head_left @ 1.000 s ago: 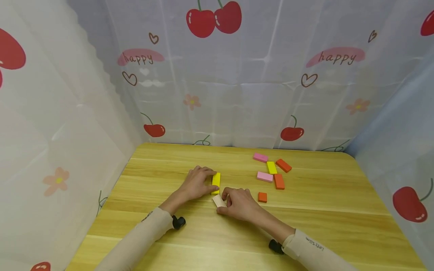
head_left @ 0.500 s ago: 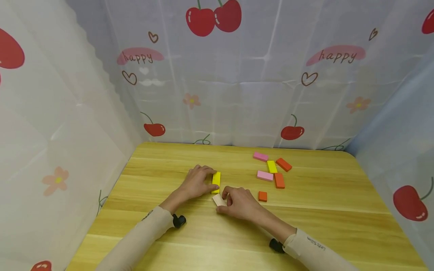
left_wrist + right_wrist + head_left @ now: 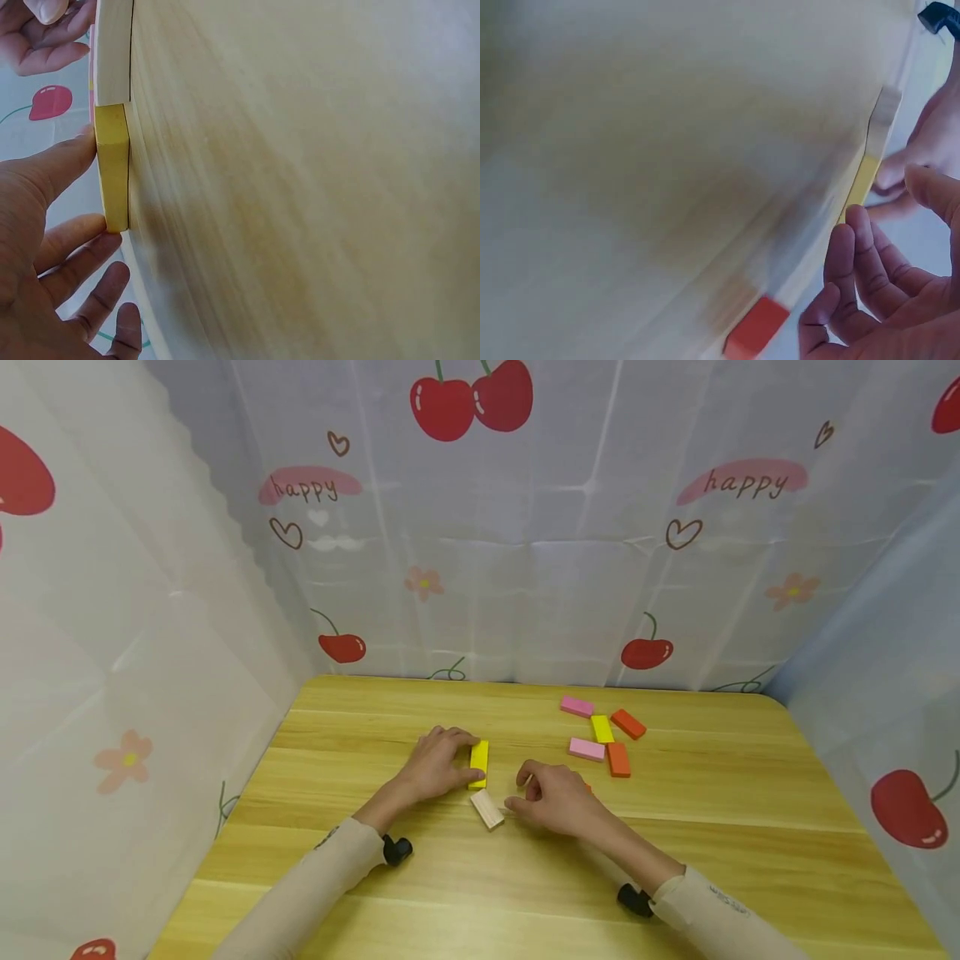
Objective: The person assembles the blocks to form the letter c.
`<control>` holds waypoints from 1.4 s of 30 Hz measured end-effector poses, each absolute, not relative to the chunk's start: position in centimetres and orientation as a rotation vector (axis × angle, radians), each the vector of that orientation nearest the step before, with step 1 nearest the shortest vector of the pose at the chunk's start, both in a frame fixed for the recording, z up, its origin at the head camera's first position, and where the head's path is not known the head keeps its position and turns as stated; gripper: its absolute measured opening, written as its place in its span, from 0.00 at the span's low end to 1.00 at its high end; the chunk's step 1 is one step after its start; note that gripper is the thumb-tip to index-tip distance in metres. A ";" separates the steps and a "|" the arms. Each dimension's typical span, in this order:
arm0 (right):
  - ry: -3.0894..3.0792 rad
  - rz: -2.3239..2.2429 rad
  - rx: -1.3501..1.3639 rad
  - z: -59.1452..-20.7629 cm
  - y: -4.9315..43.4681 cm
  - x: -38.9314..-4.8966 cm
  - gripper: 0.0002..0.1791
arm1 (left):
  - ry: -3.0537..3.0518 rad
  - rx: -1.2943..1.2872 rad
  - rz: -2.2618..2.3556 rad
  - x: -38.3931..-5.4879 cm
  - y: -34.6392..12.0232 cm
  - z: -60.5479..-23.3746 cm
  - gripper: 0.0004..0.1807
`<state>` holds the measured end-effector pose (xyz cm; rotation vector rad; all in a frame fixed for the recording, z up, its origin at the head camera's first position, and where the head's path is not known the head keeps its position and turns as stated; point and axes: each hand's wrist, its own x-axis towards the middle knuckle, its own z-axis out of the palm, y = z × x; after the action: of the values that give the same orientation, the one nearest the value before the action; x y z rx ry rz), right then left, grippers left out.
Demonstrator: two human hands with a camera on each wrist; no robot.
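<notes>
My left hand (image 3: 437,764) holds a yellow wooden block (image 3: 480,766) lying on the table, thumb near its close end and a finger at its far end. In the left wrist view the same yellow block (image 3: 112,169) sits between thumb and fingers, the other fingers loose. A plain wood block (image 3: 487,810) lies at an angle against or very near the yellow block's close end. Just right of it hovers my right hand (image 3: 558,797), fingers loosely bent and holding nothing. Mostly hidden behind that hand is a small orange-red block (image 3: 756,328), visible in the right wrist view.
Farther back on the right lie two pink blocks (image 3: 587,749), another yellow block (image 3: 602,729) and two orange-red blocks (image 3: 618,760). The wood-grain table (image 3: 360,710) ends at a cherry-print curtain (image 3: 525,593) at the back and sides.
My right hand has let go of the plain wood block and moved right, now covering most of the small orange-red block. The left hand and the blocks stay where they were.
</notes>
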<state>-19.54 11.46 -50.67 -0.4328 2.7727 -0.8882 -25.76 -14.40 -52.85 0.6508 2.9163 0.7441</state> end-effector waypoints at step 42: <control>3.059 -0.692 -0.381 -51.0 22.8 -25.2 0.13 | 2.904 0.660 0.789 -25.8 -14.6 -53.3 0.34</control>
<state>-25.18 22.76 -50.99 -0.3810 3.0595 -0.6918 -25.76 -14.59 -53.33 0.6600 2.9038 0.7890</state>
